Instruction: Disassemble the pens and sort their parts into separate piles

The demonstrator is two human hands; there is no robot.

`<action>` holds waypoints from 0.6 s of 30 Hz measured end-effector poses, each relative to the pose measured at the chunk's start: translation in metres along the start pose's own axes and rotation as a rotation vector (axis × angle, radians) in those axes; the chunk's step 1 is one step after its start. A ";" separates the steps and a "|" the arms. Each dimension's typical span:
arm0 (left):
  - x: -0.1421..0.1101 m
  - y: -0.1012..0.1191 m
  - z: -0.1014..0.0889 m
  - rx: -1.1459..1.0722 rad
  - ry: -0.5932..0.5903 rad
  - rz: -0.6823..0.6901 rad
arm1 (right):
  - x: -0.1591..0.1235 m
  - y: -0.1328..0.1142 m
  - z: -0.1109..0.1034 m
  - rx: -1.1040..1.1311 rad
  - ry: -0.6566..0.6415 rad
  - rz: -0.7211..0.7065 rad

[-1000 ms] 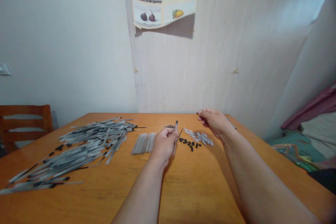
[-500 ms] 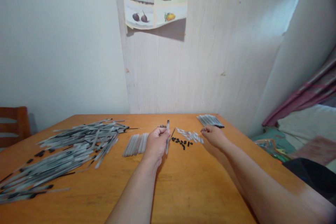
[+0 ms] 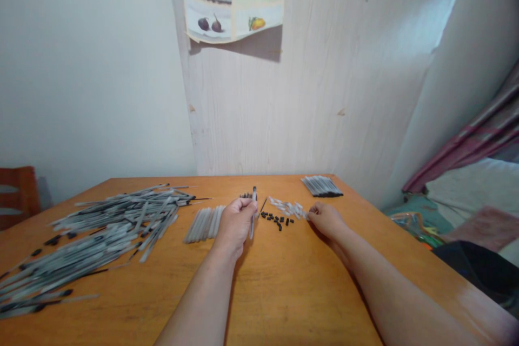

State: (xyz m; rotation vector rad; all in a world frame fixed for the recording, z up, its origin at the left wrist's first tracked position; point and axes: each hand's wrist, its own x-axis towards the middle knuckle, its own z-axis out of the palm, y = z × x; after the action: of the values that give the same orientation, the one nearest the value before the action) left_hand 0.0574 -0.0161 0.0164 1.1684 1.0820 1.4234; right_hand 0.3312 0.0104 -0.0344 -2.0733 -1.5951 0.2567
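Observation:
My left hand (image 3: 238, 221) is closed around a slim pen (image 3: 254, 206) with a clear-grey barrel and a black top end, held nearly upright. My right hand (image 3: 324, 218) has its fingers pinched together low over the table, at the right edge of a scatter of small whitish translucent pieces (image 3: 286, 206). Whatever is between those fingertips is too small to make out. Several short black plugs (image 3: 278, 218) lie between my hands, beside a thin dark stick (image 3: 264, 204). Left of my left hand is a row of pale translucent tubes (image 3: 203, 225).
Two large loose piles of grey pens, a far pile (image 3: 121, 208) and a near pile (image 3: 73, 265), cover the left of the wooden table (image 3: 284, 292). A neat row of black-ended pens (image 3: 322, 186) lies at the back right. A chair (image 3: 18, 194) stands at the left.
My right hand has come down and slightly nearer to the whitish pieces. My left hand still grips the pen. The whole view has shifted a little.

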 end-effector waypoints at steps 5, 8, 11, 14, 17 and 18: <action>0.000 0.000 0.000 0.034 0.001 0.003 | 0.001 0.003 -0.001 -0.026 -0.029 0.030; 0.000 0.000 -0.001 0.038 0.002 0.008 | 0.001 0.007 -0.004 -0.039 -0.033 0.053; 0.000 0.000 -0.001 0.037 -0.003 0.005 | 0.001 0.010 -0.008 -0.065 -0.038 0.074; 0.000 0.001 -0.001 0.034 -0.003 0.001 | 0.000 0.010 -0.012 -0.105 -0.057 0.079; 0.000 0.001 -0.001 0.032 0.003 0.005 | -0.001 0.007 -0.015 -0.155 -0.096 0.064; 0.000 0.001 -0.001 0.031 0.003 0.007 | -0.002 0.006 -0.016 -0.171 -0.111 0.060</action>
State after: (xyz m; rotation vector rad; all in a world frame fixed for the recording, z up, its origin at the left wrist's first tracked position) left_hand 0.0559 -0.0165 0.0171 1.1927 1.1065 1.4186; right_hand 0.3429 0.0035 -0.0240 -2.2747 -1.6730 0.2683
